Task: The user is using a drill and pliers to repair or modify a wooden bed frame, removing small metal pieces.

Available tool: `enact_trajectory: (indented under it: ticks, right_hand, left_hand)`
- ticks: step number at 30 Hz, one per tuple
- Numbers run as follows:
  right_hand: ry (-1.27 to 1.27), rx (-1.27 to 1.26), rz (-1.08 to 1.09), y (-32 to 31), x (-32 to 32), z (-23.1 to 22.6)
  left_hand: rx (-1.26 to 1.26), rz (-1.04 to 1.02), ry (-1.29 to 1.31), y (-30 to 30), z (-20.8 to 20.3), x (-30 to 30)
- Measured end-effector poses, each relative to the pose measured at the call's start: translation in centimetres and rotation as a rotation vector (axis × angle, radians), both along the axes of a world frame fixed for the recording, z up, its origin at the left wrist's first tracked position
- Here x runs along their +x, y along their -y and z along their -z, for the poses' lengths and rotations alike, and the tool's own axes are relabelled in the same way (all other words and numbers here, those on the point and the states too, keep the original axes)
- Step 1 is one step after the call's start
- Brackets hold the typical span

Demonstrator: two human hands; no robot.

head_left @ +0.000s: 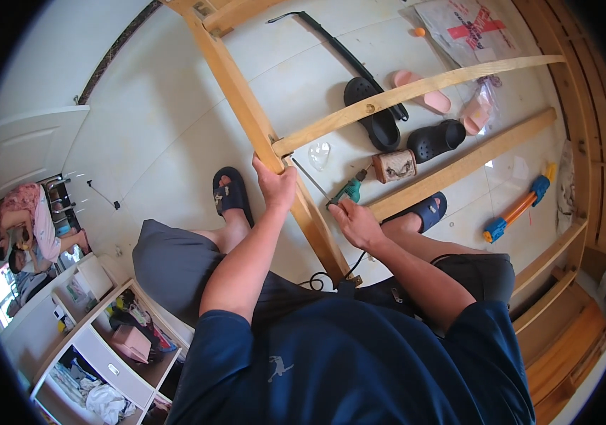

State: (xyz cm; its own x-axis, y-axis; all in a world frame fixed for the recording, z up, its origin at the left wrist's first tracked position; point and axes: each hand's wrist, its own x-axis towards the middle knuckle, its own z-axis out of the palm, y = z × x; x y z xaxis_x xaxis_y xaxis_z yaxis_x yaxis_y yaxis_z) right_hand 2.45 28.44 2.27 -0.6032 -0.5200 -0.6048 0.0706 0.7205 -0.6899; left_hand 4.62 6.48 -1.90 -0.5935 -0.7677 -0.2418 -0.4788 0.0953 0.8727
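Observation:
My left hand [277, 185] is wrapped round the long wooden rail [236, 99] of a frame, just below the joint where a wooden slat [430, 86] meets it. In my right hand [360, 225] is a long-shafted screwdriver [311, 178], its thin metal shaft slanting up and left to that joint. Most of its handle is hidden by my fingers. Just beyond this hand, a green power drill [349, 190] lies on the floor, partly covered by the hand. A small patterned bag [394, 166] sits close to the drill.
A second slat [473, 161] crosses the frame at right. Black clogs [436, 142], pink slippers [422, 92], a long black tube [335, 44] and an orange-blue toy [523, 212] lie on the floor. A black cord [317, 278] loops near my lap. Shelves [115, 361] stand lower left; people [30, 227] are beyond.

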Motion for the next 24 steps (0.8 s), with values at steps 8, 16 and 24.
enact_trajectory:
  ticks: [8,16,24]
  right_hand:
    - [0.0,0.033,0.018,0.4,0.0,-0.3]
    - [0.035,0.047,0.014,0.4,0.4,-0.1]
    - [0.019,0.012,0.051,0.8,1.1,-0.3]
  left_hand:
    - [0.013,-0.008,0.037,-0.1,-0.2,-0.3]
    - [0.084,0.011,0.011,-0.3,-1.1,-0.6]
    - [0.034,0.007,0.087,0.0,-1.2,-0.4]
